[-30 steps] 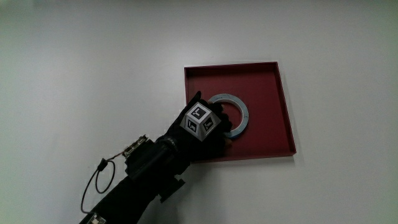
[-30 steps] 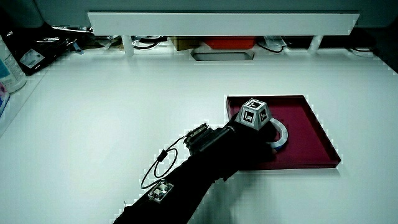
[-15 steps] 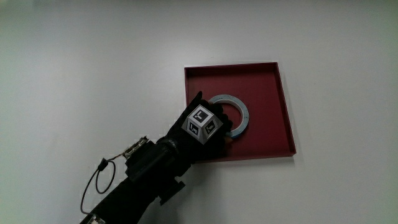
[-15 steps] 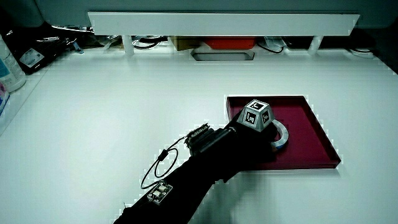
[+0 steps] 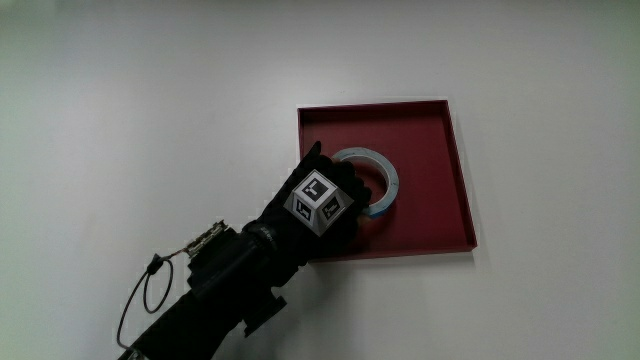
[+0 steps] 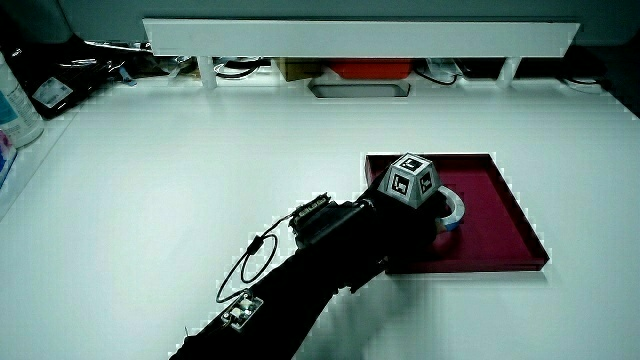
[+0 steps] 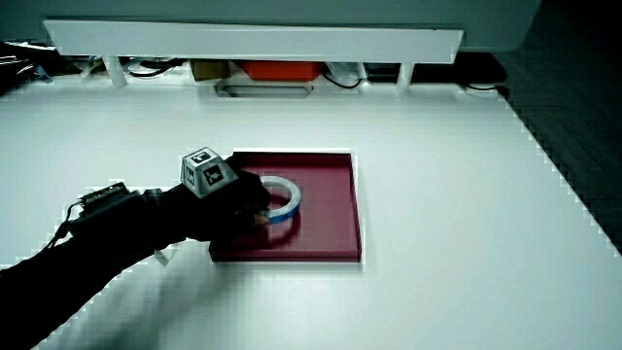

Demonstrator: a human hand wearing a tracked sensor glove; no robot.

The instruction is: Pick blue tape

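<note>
The blue tape [image 5: 378,170] is a pale blue ring inside a dark red square tray [image 5: 430,150]. The gloved hand [image 5: 340,215] reaches over the tray's nearer rim and its fingers are closed on the part of the ring nearest the person. In both side views the tape [image 6: 453,211] [image 7: 285,198] stands tilted, its held edge raised off the tray floor [image 6: 490,200] [image 7: 330,194]. The patterned cube [image 5: 318,200] sits on the back of the hand [image 6: 400,225] [image 7: 233,204] and hides part of the ring.
A thin wire loop [image 5: 140,300] hangs from the forearm over the white table. A low white partition [image 6: 360,38] with cables and small items under it runs along the table's edge farthest from the person. A bottle [image 6: 12,100] stands at the table's edge.
The tape lay flat in the tray before. Now its held edge is lifted and the ring is tilted. The hand and forearm have drawn slightly toward the person.
</note>
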